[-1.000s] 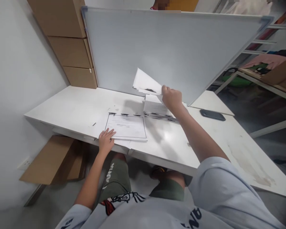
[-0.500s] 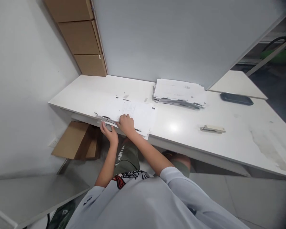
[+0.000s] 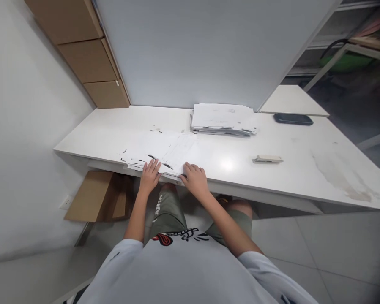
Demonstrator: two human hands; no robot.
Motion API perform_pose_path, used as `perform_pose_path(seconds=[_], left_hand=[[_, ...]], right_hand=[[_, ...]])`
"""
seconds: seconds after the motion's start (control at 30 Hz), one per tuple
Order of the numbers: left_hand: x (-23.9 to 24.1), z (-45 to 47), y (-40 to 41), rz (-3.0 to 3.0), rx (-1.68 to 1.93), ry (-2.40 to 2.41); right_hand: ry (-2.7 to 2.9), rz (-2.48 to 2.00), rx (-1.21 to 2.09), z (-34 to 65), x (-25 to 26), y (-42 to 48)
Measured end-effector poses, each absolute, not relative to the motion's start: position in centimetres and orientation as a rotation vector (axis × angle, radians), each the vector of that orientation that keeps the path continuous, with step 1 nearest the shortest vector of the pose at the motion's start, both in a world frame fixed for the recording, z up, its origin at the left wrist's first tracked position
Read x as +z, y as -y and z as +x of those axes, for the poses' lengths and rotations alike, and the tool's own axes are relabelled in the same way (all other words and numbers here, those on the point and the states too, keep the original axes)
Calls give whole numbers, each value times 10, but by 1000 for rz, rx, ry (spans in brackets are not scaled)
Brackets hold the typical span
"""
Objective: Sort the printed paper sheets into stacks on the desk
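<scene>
Left hand [image 3: 150, 175]: flat, palm down, fingers spread, pressing on the near edge of a loose sheaf of white printed paper sheets [image 3: 164, 150].
Right hand [image 3: 194, 179]: also flat, fingers extended and close together, fingertips on the sheaf's near right corner; no pinch shows.
Sheaf position: directly ahead of both hands and touching both, at the near edge of the white table [image 3: 304, 164]. Its long axis runs left to right along that edge. The left hand reaches further onto it.
Sheaf texture: thin, matt, slightly fanned, dark print marks at the edges.
Beyond: a thicker, uneven pile of white papers [image 3: 223, 117] against the upright grey whiteboard [image 3: 209, 50], well apart from the hands.
To the right: a small beige stapler-like bar [image 3: 267, 159] and a flat dark oblong [image 3: 293, 119].
Left corner: stacked brown cardboard boxes [image 3: 82, 55].
</scene>
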State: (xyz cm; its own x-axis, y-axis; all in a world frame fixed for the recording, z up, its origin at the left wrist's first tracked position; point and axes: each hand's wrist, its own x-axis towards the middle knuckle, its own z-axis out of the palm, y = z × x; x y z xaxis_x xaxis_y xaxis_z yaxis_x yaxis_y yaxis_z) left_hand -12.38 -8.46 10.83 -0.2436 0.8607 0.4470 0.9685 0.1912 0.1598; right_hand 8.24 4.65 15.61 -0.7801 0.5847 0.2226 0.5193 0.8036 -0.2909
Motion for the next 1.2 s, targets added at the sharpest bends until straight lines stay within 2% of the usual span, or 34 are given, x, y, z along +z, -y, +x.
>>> perform_pose_path(seconds=[0.27,0.47,0.87,1.07,1.2], left_hand=[[111,-116,77,-1551,-711,2205],[122,-99,66,-1945,-582,1998],[127,-70,60,-2037,-509,1917],[134,-10,33,-2044,-568,1551],[138,42,3,-2008,-565,1472]], right_hand=[[2405,-885,291,147,126,-56],[2275,-824,390,160,134,-74],[2152,-687,460,189,139,-76],[2222,-579,389,208,142,-80],[2366,-594,378,223,142,-87]])
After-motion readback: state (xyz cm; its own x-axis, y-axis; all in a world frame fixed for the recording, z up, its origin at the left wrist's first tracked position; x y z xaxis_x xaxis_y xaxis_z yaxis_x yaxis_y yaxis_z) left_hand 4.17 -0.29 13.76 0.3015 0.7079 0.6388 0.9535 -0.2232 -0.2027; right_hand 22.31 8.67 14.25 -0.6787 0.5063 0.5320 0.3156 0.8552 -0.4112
